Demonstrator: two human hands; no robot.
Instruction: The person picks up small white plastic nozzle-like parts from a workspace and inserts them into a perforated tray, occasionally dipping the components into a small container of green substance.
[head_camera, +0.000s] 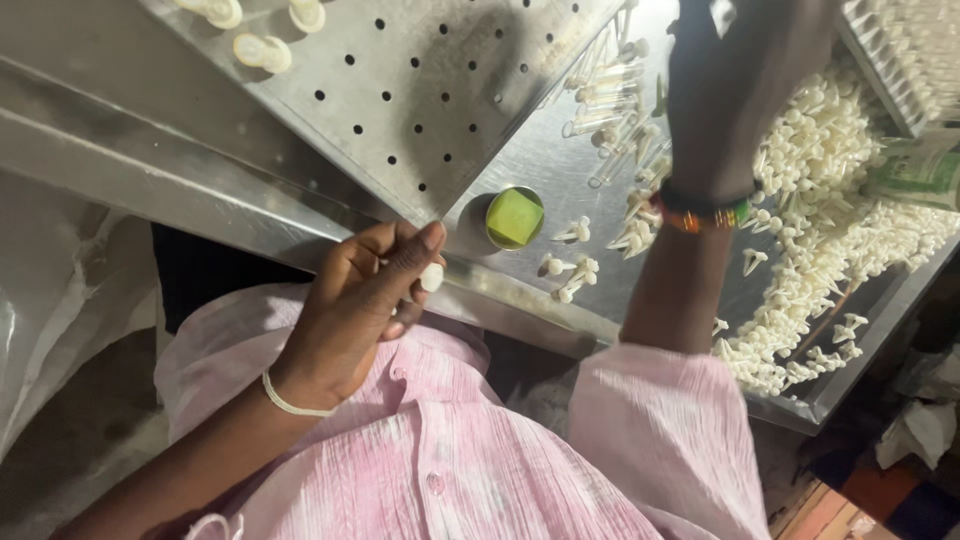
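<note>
My left hand (365, 300) is curled near the steel table's front edge, pinching a small white plastic cap (432, 277) between thumb and fingers. My right hand (725, 80) reaches out over the table towards a bunch of clear plastic tubes (610, 110); its fingers are in shadow and partly cut off, so what they hold is hidden. A beaded bracelet (700, 212) circles that wrist. A large heap of white caps (830, 200) lies to the right of it.
A perforated steel plate (420, 90) lies tilted on the steel table (530, 160), with a few white caps at its top. A small round tin with a green inside (515, 217) stands near the front edge. A green packet (915, 172) lies at the right.
</note>
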